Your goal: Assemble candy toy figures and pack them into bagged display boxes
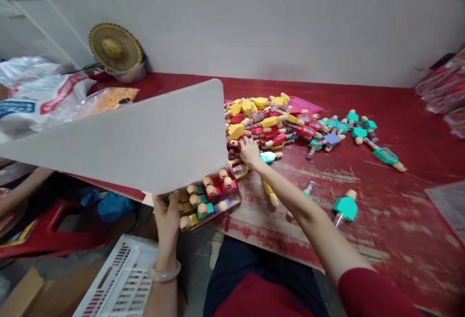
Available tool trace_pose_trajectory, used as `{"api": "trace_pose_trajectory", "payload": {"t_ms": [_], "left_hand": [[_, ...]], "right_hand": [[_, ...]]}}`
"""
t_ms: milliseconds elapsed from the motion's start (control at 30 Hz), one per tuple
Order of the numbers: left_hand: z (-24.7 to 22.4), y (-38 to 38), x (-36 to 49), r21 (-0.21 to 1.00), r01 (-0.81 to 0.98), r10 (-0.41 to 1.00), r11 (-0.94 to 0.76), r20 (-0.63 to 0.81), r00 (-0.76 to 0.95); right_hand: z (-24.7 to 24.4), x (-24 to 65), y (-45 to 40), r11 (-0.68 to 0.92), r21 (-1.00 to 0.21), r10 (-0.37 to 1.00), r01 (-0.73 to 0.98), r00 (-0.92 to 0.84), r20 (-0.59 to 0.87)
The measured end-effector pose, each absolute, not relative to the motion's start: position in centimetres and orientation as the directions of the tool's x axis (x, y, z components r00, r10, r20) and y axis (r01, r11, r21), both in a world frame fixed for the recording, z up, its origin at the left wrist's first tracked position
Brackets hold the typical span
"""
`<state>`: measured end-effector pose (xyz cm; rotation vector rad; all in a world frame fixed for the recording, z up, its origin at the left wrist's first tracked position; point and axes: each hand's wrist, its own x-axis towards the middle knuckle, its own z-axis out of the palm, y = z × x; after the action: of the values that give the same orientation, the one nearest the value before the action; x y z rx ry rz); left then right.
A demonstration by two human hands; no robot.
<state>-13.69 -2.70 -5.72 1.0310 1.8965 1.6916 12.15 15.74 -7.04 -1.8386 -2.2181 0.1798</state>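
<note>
My left hand [167,215] grips the near left side of a shallow display box [238,196] at the table's front edge. Inside the box, several small toys with pale knobs stand in rows of yellow, teal, red and purple. Its large grey lid flap [163,137] stands raised, hiding part of the table. At the near left of a heap of similar toys [271,122], my right hand [250,151] has its fingers bent down and closed; whatever they hold is hidden. Each loose toy has a coloured body, a pale knob and a clear tube.
Loose teal toys [346,205] lie about the worn red table [385,200]. Plastic bags [47,91] and a round golden disc [115,48] are at the back left. Below stand a white basket [123,273] and a red stool [58,234]. Another person's arm [27,191] shows at left.
</note>
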Motion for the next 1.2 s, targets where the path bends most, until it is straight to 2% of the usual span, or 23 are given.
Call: {"api": "trace_pose_trajectory", "payload": {"t_ms": [100, 167, 267, 333, 400, 500, 633, 800, 967, 1100, 1200], "left_hand": [[-5.7, -2.7, -13.6, 0.963, 0.269, 0.727, 0.002, 0.183, -0.662], [-5.8, -2.7, -13.6, 0.965, 0.262, 0.725, -0.012, 0.189, -0.662], [-5.9, -2.6, -13.6, 0.970, 0.241, 0.733, -0.006, 0.168, -0.659], [-6.0, -2.6, -13.7, 0.971, 0.238, 0.730, 0.011, 0.155, -0.665], [-5.8, -2.7, -13.6, 0.971, 0.240, 0.723, 0.015, 0.155, -0.673], [-5.5, -2.7, -13.3, 0.972, 0.234, 0.721, 0.001, 0.161, -0.674], [-5.3, -2.7, -13.2, 0.964, 0.265, 0.719, -0.007, 0.190, -0.669], [-5.8, -2.7, -13.4, 0.968, 0.251, 0.713, 0.011, 0.168, -0.680], [-5.8, -2.7, -13.2, 0.973, 0.232, 0.725, -0.009, 0.166, -0.668], [-5.7, -2.8, -13.3, 0.966, 0.260, 0.720, -0.002, 0.182, -0.669], [-5.7, -2.9, -13.5, 0.957, 0.288, 0.722, 0.023, 0.183, -0.667]], "right_hand": [[-6.9, 14.3, 13.8, 0.191, -0.267, 0.977, 0.945, -0.157, 0.143], [-5.8, 16.0, 11.4, 0.143, -0.385, 0.972, 0.912, -0.057, 0.226], [-3.8, 17.3, 6.4, 0.160, -0.647, 0.935, 0.745, 0.096, 0.342], [-3.1, 16.9, 2.9, 0.220, -0.739, 0.940, 0.637, 0.064, 0.335], [-3.3, 15.8, 0.1, 0.245, -0.779, 0.954, 0.578, 0.001, 0.301], [-5.1, 13.8, -2.0, 0.248, -0.776, 0.962, 0.580, -0.052, 0.269], [-7.5, 12.4, -2.4, 0.224, -0.708, 0.968, 0.669, -0.071, 0.240], [-8.6, 12.9, -3.3, 0.385, -0.655, 0.920, 0.650, -0.216, 0.326], [-9.0, 12.5, -2.9, 0.212, -0.695, 0.971, 0.687, -0.066, 0.231], [-9.6, 11.0, -2.7, 0.255, -0.653, 0.967, 0.713, -0.195, 0.166], [-10.4, 10.8, -3.1, 0.295, -0.680, 0.954, 0.671, -0.252, 0.165]]}}
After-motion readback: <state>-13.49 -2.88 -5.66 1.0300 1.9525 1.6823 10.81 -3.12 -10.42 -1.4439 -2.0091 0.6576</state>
